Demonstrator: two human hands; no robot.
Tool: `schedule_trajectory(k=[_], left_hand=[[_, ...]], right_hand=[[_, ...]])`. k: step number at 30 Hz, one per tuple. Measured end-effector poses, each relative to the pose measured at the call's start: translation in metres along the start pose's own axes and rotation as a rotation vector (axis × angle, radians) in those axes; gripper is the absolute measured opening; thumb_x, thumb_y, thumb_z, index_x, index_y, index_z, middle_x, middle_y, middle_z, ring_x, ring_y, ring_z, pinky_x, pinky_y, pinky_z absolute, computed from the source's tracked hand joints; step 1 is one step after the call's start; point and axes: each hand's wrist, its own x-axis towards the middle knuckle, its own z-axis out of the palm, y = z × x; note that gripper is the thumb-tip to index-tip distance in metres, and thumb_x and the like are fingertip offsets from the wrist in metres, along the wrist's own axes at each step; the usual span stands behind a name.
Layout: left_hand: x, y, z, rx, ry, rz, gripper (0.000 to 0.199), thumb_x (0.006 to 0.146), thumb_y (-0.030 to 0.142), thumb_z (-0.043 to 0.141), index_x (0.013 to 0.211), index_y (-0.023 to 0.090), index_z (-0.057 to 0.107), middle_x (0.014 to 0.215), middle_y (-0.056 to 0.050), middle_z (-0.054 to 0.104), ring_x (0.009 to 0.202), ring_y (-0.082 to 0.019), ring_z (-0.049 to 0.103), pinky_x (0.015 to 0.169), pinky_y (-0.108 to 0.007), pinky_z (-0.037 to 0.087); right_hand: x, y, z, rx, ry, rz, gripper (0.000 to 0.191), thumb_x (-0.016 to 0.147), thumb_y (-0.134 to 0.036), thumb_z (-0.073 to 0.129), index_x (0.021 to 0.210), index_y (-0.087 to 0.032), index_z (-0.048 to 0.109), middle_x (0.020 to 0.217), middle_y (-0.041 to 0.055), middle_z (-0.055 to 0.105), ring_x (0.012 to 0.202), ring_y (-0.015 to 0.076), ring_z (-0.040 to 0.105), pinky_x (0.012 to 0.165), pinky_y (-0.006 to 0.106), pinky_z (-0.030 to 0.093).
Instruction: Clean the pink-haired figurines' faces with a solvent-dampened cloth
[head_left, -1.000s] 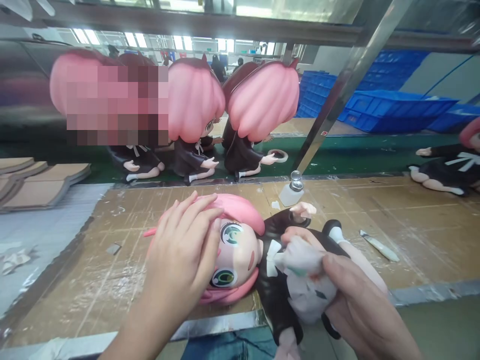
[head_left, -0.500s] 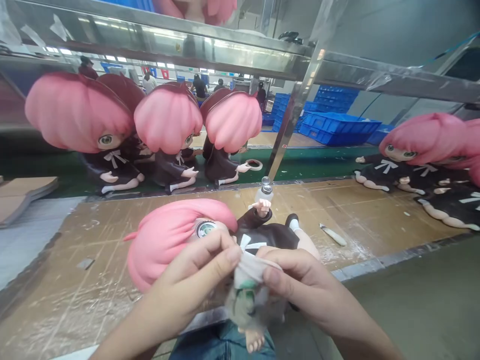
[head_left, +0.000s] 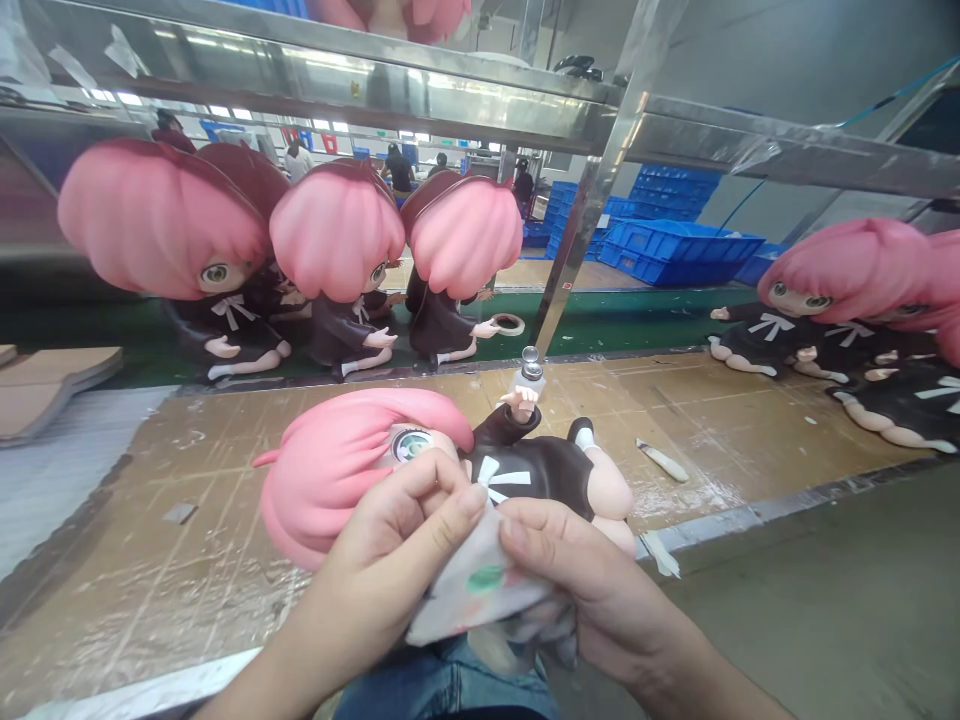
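Observation:
My left hand (head_left: 401, 545) and my right hand (head_left: 577, 560) are close together at the lower middle. Thumb and fingers of each pinch the top edge of a white cloth (head_left: 469, 600) with green and orange marks, which hangs spread below them. Something pale and blurred shows under its lower edge, too unclear to name. Just behind my hands a large pink-haired figure (head_left: 555, 468) in a black dress with a white bow lies on the table, its head to the left. My left hand covers part of its face.
A small metal-topped bottle (head_left: 531, 372) stands behind the figure's raised hand. To the right lies a slim whitish tool (head_left: 661, 460). Similar figures (head_left: 465, 240) sit behind, one beside a tape roll (head_left: 510, 324). A metal post (head_left: 577, 240) rises past blue crates (head_left: 675, 250).
The cloth was gathered between my fingers and now hangs flatter and wider, with its marks showing. My right hand has shifted slightly toward the left. The lying figure has stayed in place.

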Motion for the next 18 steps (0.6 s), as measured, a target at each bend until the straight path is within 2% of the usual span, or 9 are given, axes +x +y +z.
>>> schedule_trajectory(k=[5, 7, 10, 12, 14, 16, 18], left_hand=[[-0.001, -0.005, 0.000, 0.008, 0.043, 0.072, 0.035, 0.090, 0.047, 0.066, 0.075, 0.019, 0.053, 0.070, 0.004, 0.047, 0.059, -0.007, 0.042, 0.052, -0.016, 0.033], [-0.001, -0.009, 0.000, -0.016, 0.089, 0.117, 0.031, 0.088, 0.046, 0.068, 0.076, 0.020, 0.056, 0.069, 0.003, 0.051, 0.057, -0.006, 0.044, 0.050, -0.014, 0.034], [-0.001, -0.017, 0.000, 0.046, 0.131, 0.283, 0.025, 0.089, 0.047, 0.067, 0.080, 0.024, 0.065, 0.068, 0.004, 0.056, 0.056, -0.006, 0.048, 0.050, -0.013, 0.038], [-0.001, -0.022, 0.001, 0.176, 0.092, 0.415, 0.025, 0.092, 0.046, 0.063, 0.079, 0.025, 0.067, 0.066, 0.004, 0.056, 0.059, -0.007, 0.052, 0.054, -0.014, 0.045], [-0.002, -0.028, 0.004, 0.341, 0.096, 0.543, 0.017, 0.095, 0.034, 0.061, 0.080, 0.025, 0.065, 0.068, 0.004, 0.056, 0.065, -0.008, 0.056, 0.061, -0.016, 0.049], [-0.002, -0.034, 0.011, 0.554, 0.173, 0.700, 0.011, 0.093, 0.015, 0.060, 0.088, 0.024, 0.062, 0.076, 0.002, 0.058, 0.072, -0.009, 0.059, 0.067, -0.017, 0.050], [-0.001, -0.041, 0.024, 0.765, 0.275, 0.834, 0.018, 0.090, 0.005, 0.056, 0.095, 0.022, 0.061, 0.081, 0.000, 0.060, 0.072, -0.010, 0.059, 0.065, -0.019, 0.050]], right_hand=[[-0.003, 0.018, -0.005, 0.110, 0.038, -0.026, 0.041, 0.080, -0.051, 0.077, 0.073, -0.015, 0.058, 0.053, -0.0060, 0.042, 0.042, 0.0044, 0.034, 0.043, 0.018, 0.029], [-0.002, 0.029, -0.003, 0.184, 0.060, -0.092, 0.042, 0.077, -0.054, 0.078, 0.077, -0.015, 0.063, 0.056, -0.0038, 0.045, 0.047, 0.0065, 0.040, 0.048, 0.020, 0.033], [0.002, 0.041, 0.004, 0.302, 0.050, -0.243, 0.046, 0.076, -0.061, 0.074, 0.085, -0.016, 0.071, 0.065, 0.0008, 0.054, 0.057, 0.0098, 0.048, 0.058, 0.023, 0.039], [0.004, 0.043, 0.011, 0.291, 0.039, -0.313, 0.048, 0.078, -0.066, 0.068, 0.092, -0.020, 0.074, 0.075, 0.0034, 0.059, 0.066, 0.0136, 0.053, 0.069, 0.028, 0.045], [0.004, 0.041, 0.016, 0.171, 0.097, -0.399, 0.045, 0.082, -0.066, 0.063, 0.098, -0.026, 0.075, 0.087, 0.0049, 0.063, 0.076, 0.0173, 0.058, 0.081, 0.035, 0.048], [0.003, 0.040, 0.019, 0.024, 0.187, -0.496, 0.043, 0.084, -0.066, 0.060, 0.103, -0.030, 0.075, 0.100, 0.0065, 0.065, 0.085, 0.0222, 0.062, 0.085, 0.042, 0.051], [0.004, 0.042, 0.020, -0.056, 0.254, -0.584, 0.040, 0.083, -0.066, 0.063, 0.105, -0.035, 0.075, 0.108, 0.0068, 0.066, 0.096, 0.0281, 0.063, 0.084, 0.047, 0.053]])
